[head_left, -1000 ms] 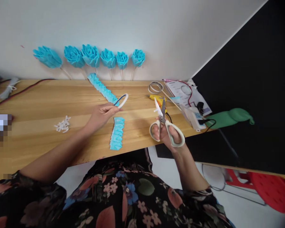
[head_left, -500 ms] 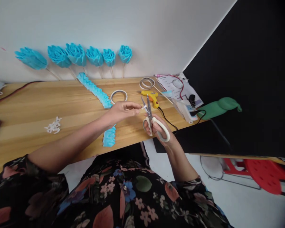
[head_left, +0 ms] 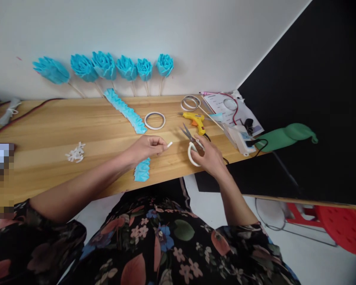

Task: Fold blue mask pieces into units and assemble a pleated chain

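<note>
Between the thumb and fingertips of my left hand (head_left: 148,148) is a short white strip (head_left: 169,145), perhaps a piece of tape. A pleated light-blue paper strip (head_left: 126,111) passes underneath that hand, and its near end (head_left: 142,170) shows below the wrist. My right hand (head_left: 209,154) is closed over the cream handles of a pair of scissors (head_left: 190,136), low over the table, blades pointing away and slightly left. Left of my forearm lies a small heap of white strips (head_left: 75,152). A white tape roll (head_left: 154,121) rests beyond my left hand.
Several blue paper flowers (head_left: 103,65) on sticks lean against the wall. A yellow glue gun (head_left: 194,118) lies beyond the scissors, near more rings (head_left: 190,103), printed papers (head_left: 219,103) and a white power strip (head_left: 240,140) with cables. A green object (head_left: 284,136) sits at the right edge.
My right hand has turned palm down and lowered the scissors towards the table. My left hand has drawn the white strip away from the blades. The view has shifted slightly left.
</note>
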Demonstrator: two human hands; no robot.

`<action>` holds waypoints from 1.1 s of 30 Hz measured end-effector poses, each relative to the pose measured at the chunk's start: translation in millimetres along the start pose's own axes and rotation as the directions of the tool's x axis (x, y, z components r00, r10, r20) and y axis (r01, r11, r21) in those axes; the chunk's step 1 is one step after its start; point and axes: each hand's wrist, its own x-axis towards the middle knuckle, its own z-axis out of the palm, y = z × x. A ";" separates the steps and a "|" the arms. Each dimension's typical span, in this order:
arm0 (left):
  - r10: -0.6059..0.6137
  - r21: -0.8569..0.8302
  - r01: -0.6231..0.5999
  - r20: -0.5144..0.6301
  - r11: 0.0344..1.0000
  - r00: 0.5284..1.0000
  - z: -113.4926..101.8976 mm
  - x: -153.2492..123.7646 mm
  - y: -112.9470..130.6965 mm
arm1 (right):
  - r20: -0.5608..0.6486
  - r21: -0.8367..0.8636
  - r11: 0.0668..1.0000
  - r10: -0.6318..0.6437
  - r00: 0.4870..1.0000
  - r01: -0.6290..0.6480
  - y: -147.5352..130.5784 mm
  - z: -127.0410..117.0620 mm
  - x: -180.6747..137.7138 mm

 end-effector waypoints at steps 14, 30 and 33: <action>0.001 0.040 0.002 -0.082 0.999 0.997 -29.6 -16.6 -6.6 | 0.168 0.152 0.958 -0.267 0.949 0.243 -84.8 25.4 34.3; 0.026 0.179 -0.010 -0.091 0.984 0.995 -74.0 -9.1 -25.8 | 0.251 0.332 0.933 -0.229 0.941 0.139 -91.1 69.6 67.8; -0.006 0.221 0.023 -0.077 0.975 0.997 -75.3 -6.8 -23.6 | 0.280 0.302 0.942 -0.232 0.931 0.144 -97.0 72.9 71.4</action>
